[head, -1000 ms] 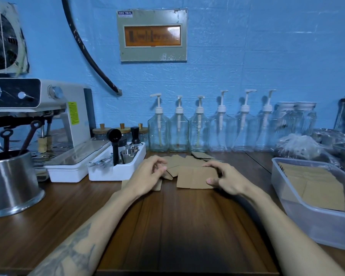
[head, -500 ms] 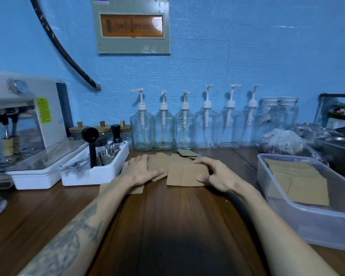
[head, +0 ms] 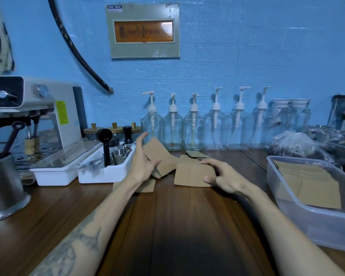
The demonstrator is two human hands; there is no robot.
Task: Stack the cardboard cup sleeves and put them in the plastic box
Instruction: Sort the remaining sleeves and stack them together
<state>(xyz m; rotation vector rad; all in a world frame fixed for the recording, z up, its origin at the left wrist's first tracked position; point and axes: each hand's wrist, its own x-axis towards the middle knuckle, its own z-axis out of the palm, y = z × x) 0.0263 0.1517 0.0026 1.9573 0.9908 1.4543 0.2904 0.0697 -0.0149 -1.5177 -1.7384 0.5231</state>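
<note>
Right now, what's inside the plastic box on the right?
The plastic box holds flat cardboard sleeves, overlapping in a row along its floor. How many there are, or anything beneath them, cannot be seen.

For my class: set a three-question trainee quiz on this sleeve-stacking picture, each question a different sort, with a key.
1. True or false: the plastic box already holds cardboard sleeves.
2. Which hand lifts tilted sleeves off the table? A left hand; B right hand
3. Fill in: the right hand rests on a flat ___ of sleeves.

Key: 1 true; 2 A; 3 stack
</note>
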